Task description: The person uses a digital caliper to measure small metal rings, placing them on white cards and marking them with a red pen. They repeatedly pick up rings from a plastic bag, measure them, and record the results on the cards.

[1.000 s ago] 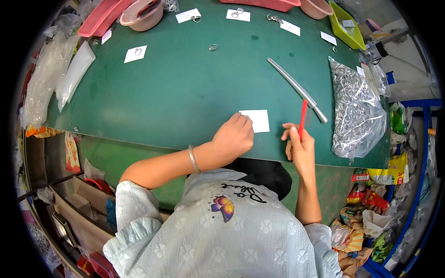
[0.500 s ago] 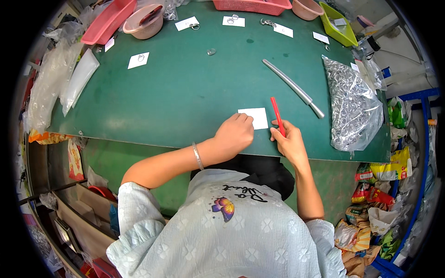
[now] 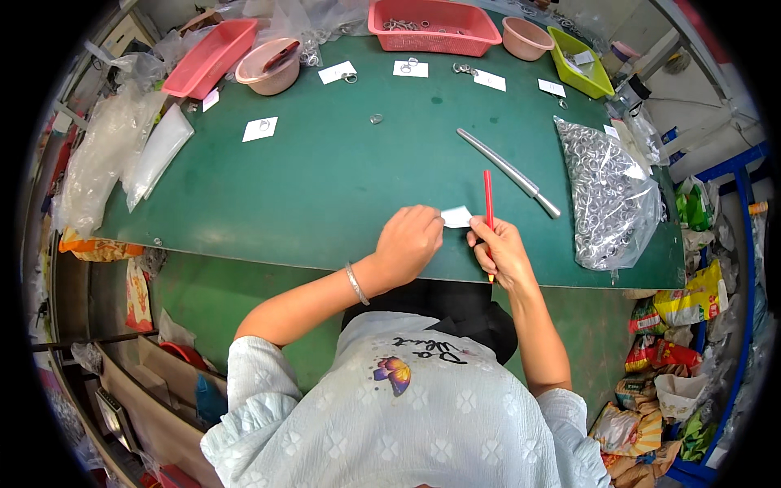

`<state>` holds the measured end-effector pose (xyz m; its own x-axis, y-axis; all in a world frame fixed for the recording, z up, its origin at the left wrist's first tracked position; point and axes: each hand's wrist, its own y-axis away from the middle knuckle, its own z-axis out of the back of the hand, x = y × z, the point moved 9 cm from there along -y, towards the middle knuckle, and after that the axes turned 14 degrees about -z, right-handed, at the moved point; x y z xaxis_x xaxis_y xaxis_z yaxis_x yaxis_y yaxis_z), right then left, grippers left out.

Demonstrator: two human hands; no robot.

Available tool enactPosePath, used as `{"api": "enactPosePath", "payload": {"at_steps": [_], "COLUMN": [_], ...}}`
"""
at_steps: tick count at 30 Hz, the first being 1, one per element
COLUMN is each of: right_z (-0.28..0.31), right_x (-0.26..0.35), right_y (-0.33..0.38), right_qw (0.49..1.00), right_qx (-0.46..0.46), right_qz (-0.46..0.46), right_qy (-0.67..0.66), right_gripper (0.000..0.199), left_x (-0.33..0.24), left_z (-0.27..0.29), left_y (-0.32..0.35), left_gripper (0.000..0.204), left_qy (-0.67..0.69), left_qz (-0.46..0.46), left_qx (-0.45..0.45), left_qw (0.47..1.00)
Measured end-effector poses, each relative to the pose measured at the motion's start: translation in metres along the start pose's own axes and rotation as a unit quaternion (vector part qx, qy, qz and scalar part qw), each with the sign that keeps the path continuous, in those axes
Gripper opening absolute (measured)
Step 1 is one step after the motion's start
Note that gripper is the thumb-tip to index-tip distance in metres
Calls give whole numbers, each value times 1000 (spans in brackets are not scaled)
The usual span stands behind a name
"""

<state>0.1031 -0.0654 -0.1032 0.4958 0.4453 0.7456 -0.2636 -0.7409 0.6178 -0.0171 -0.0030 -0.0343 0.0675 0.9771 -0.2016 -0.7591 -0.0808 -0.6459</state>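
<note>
My left hand is closed at the left edge of a small white card near the table's front edge, its fingertips partly hidden. The card looks tilted and foreshortened. A red pen stands nearly upright in my right hand, its yellowish end below the fingers. My right thumb and finger meet the card's right edge. Beyond my right hand lies a tapered silver rod with a narrower handle. A single ring rests mid-table.
A clear bag full of metal rings lies at the right. Several white cards with rings, such as the far-left card, are spread across the green table. Along the back stand pink baskets, pink bowls and a lime-green basket.
The card has been lifted from lying flat and tilted between my hands. My right hand has turned the pen more upright and closed in on the card. The view has shifted slightly.
</note>
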Motion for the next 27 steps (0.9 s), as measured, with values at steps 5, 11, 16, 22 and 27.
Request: {"api": "enactPosePath", "payload": {"at_steps": [5, 11, 16, 22, 27], "right_z": [3, -14, -21, -37, -59], "right_x": [10, 29, 50, 66, 60], "right_y": [11, 51, 79, 126, 141], "right_qw": [995, 979, 945, 758, 634], "right_qx": [-37, -64, -58, -188, -181], "right_qz": [69, 165, 313, 577, 674], "right_qy": [70, 103, 76, 237, 334], "right_gripper": [24, 15, 8, 16, 26], "left_x": [-4, 34, 12, -4, -11], "left_z": [39, 11, 52, 76, 20], "left_y": [-8, 29, 12, 16, 29], "left_gripper": [27, 15, 17, 21, 16], "left_qy": [70, 459, 335, 253, 673], "left_qz": [104, 345, 206, 244, 418], "left_qx": [-147, -181, -212, -346, -250], "left_qw": [981, 799, 895, 870, 557]}}
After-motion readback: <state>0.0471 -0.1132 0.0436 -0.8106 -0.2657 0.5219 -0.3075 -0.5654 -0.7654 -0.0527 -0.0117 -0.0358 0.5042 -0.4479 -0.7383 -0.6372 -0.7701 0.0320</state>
